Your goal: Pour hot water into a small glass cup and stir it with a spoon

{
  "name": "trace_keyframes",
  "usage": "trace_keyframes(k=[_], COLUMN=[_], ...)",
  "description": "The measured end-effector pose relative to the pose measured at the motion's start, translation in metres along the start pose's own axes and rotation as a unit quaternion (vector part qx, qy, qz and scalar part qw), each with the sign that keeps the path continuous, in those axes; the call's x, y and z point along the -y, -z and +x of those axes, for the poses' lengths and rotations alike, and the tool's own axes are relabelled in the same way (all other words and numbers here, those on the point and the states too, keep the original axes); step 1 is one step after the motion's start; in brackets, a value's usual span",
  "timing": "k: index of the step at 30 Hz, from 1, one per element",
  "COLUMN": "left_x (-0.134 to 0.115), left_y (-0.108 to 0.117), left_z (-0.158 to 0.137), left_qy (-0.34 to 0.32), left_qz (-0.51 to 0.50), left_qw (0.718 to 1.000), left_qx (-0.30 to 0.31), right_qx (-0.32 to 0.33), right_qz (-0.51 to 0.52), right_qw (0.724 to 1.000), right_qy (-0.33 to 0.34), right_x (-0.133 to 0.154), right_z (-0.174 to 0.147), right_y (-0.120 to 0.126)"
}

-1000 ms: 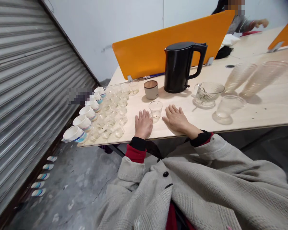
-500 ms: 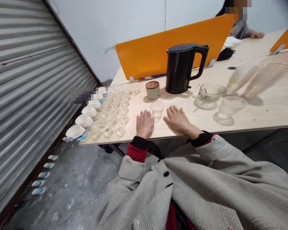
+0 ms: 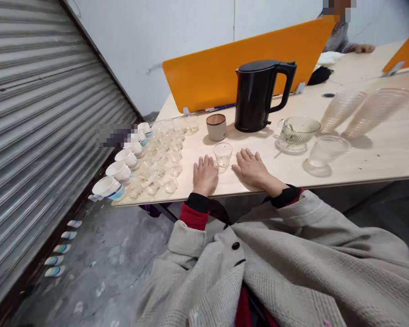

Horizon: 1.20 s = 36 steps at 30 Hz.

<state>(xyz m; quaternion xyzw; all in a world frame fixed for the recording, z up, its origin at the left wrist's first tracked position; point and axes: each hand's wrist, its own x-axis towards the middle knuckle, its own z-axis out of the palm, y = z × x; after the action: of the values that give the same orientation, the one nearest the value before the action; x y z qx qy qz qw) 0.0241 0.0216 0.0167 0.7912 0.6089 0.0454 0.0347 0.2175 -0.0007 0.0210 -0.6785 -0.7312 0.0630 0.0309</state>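
My left hand (image 3: 205,175) lies palm down near the front edge of the pale wooden table (image 3: 276,175), fingers stretched out, holding nothing. Also flat on the wood, my right hand (image 3: 252,169) has its fingers extended and holds nothing. Between the two hands stands a clear plastic cup (image 3: 222,155), upright, with small dark specks in it. Behind that cup is a small grey cup (image 3: 216,127) with a brown inside. A black electric kettle (image 3: 255,97) stands further back, its handle to the right. Right of my right hand sits a ribbed glass cup (image 3: 298,131) with dark bits inside.
Many clear cups (image 3: 160,172) and a row of paper cups (image 3: 118,171) crowd the table's left end. A clear cup (image 3: 327,152) and stacked cups (image 3: 378,111) lie at right. An orange divider (image 3: 204,84) runs behind. A person's hand (image 3: 364,48) rests beyond.
My hands and the cups stay in place. The view has shifted very slightly. At the far desk, the other person has moved a little.
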Motion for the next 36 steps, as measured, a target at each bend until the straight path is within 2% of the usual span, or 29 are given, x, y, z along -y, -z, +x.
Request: trace_keyframes(k=[36], left_x=[0.0001], left_y=[-0.0002], left_z=[-0.0004], left_qy=[0.003], left_qz=[-0.009], left_qw=[1.000], left_qx=[-0.002], right_qx=[-0.005], right_qz=[0.006], right_qw=[1.000], right_qy=[0.003], right_x=[-0.0018], right_z=[0.0025], right_y=[-0.0030])
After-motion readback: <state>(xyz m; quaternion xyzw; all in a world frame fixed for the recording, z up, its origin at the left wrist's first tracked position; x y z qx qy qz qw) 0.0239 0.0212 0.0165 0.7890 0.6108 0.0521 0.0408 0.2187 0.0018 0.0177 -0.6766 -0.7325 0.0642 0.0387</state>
